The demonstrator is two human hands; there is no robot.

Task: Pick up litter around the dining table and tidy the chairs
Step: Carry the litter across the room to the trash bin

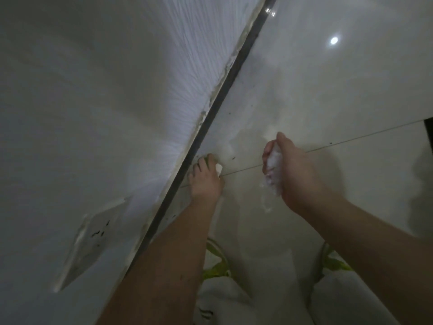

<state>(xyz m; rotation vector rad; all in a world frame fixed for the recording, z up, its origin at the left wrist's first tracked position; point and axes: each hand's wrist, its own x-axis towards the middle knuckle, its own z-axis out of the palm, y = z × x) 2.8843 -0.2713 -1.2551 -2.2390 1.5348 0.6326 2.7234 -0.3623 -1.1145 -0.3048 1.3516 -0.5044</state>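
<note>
At five o'clock the right hand (284, 168) is holding a wad of crumpled tissue (273, 171), its fingers curled tight around it. Farther out, toward seven o'clock, the left hand (206, 178) is reaching down to the floor (328, 90) beside the dark strip (212, 118) under the wall (105, 78), its fingers pinching a small white scrap (219, 170). To do it well, I'd be closing firmly on the whole scrap, lifting straight up, then adding it to the wad.

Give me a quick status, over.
Left hand down at the dark baseboard strip, grip on a white scrap. Right hand holds a crumpled white wad. Nothing in the way.
</note>
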